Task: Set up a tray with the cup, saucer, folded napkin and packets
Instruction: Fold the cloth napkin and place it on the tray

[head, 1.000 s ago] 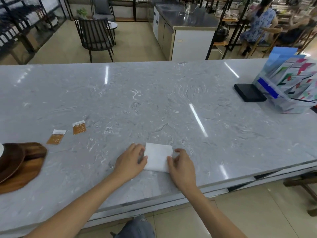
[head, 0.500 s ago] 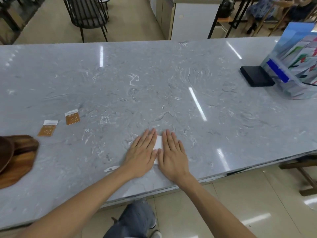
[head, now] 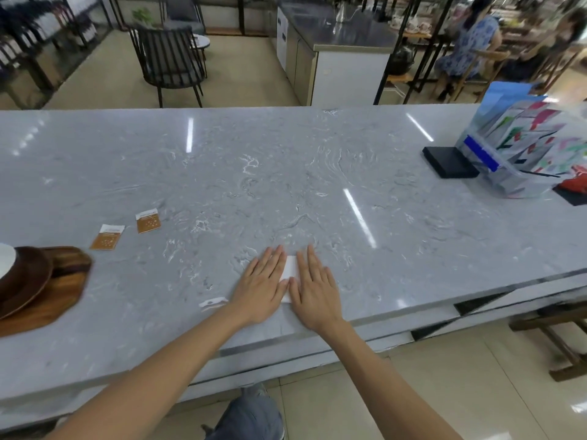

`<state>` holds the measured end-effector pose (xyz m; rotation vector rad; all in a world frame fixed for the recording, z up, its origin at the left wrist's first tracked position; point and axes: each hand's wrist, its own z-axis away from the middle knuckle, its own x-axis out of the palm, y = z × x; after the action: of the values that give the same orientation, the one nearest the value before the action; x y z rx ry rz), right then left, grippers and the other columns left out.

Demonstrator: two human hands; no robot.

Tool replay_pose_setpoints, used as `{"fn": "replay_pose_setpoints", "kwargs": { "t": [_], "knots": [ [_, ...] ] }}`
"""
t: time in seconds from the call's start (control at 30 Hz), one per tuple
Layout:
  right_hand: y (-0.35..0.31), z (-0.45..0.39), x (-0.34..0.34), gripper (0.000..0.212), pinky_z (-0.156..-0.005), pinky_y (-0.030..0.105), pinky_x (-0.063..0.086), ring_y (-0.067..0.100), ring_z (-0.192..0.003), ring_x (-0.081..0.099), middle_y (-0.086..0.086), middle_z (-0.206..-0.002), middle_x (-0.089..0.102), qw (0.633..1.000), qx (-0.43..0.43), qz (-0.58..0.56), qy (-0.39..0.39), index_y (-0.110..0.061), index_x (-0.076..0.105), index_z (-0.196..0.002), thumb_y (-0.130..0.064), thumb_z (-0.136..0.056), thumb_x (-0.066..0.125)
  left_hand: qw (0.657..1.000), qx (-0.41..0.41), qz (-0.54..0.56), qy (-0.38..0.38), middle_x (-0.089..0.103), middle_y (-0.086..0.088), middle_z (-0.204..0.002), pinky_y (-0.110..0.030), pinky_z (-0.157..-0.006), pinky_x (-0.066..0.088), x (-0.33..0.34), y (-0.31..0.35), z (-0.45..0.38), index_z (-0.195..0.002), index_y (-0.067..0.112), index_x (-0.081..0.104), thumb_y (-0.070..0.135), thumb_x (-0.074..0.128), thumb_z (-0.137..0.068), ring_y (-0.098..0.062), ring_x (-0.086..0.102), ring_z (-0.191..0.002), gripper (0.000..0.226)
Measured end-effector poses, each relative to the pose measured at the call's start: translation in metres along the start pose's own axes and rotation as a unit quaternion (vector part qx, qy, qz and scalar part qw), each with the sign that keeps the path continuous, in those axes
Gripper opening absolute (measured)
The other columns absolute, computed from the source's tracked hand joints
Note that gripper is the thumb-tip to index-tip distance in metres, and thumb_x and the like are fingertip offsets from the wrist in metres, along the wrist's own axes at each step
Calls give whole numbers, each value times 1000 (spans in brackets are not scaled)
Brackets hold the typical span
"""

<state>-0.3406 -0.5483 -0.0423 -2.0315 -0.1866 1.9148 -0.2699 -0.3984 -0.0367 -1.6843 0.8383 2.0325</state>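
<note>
A white folded napkin point(head: 290, 268) lies on the grey marble counter near its front edge. My left hand point(head: 261, 282) and my right hand point(head: 314, 285) press flat on it side by side, fingers straight, so only a strip of napkin shows between them. Two brown packets point(head: 107, 237) point(head: 147, 221) lie flat to the left. At the far left edge a wooden tray point(head: 55, 292) carries a dark brown saucer point(head: 23, 281). A sliver of a white cup point(head: 5, 258) shows on the saucer; the rest is cut off.
A black box point(head: 449, 161) and a clear holder of colourful leaflets point(head: 521, 147) stand at the back right, with a red thing point(head: 576, 184) beside them. A small white scrap point(head: 212, 302) lies left of my left wrist. Chairs and a seated person are beyond the counter.
One second ago my hands held the napkin's two sides with most of it showing. They then came together and now lie flat over it. The camera view has tilted up again.
</note>
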Motion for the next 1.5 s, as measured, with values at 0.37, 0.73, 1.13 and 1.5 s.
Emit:
{"fn": "replay_pose_setpoints", "kwargs": {
  "t": [0.37,0.73,1.13,1.5],
  "knots": [
    [-1,80,12,59,-125,42,18,24,-157,14,12,-172,-1,995,-21,-74,66,-18,31,-160,-45,-108,39,1000,19,12,5,-27,-1,-165,-39,-127,-6,21,12,68,-159,16,-13,56,16,-104,-20,-25,-153,74],
    [39,79,-18,62,-108,54,47,39,-138,51,13,-156,47,981,-186,-58,0,-5,53,-146,-12,-88,76,994,96,30,47,16,2,-169,-36,-128,13,21,-8,94,-160,18,22,44,46,-99,-17,9,-157,71],
    [35,73,-39,28,-106,30,48,8,-136,45,-15,-129,64,972,-132,-193,3,-24,71,-126,-30,-99,67,970,88,199,107,65,0,-137,-34,-114,41,-6,-2,99,-131,19,67,18,64,-91,-19,54,-132,40],
    [11,12,-88,53,-80,34,64,21,-97,72,12,-109,71,945,-3,-295,-142,-20,50,-143,-29,-95,71,859,-104,501,25,77,-7,-105,-50,-77,64,-64,-14,57,-115,31,67,11,65,-95,-23,75,-95,28]
  ]
}}
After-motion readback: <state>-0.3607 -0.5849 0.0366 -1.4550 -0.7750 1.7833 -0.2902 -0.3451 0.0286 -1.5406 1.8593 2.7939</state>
